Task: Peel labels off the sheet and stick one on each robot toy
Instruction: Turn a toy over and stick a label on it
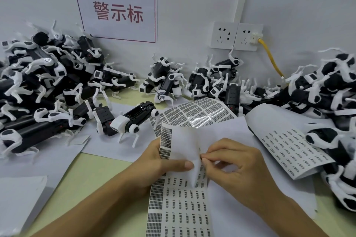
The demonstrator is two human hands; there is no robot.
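Both hands (left hand, right hand) pinch label sheet.

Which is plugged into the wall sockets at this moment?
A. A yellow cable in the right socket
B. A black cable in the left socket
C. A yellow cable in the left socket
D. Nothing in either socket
A: the yellow cable runs from a white plug in the right socket; the left socket is bare.

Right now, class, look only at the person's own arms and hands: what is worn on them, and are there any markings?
Both forearms are bare as far as the frame shows. The left hand and right hand wear no gloves, rings, watch or bands. No sleeve edge is visible. The nails are short and unpainted. No markings show.
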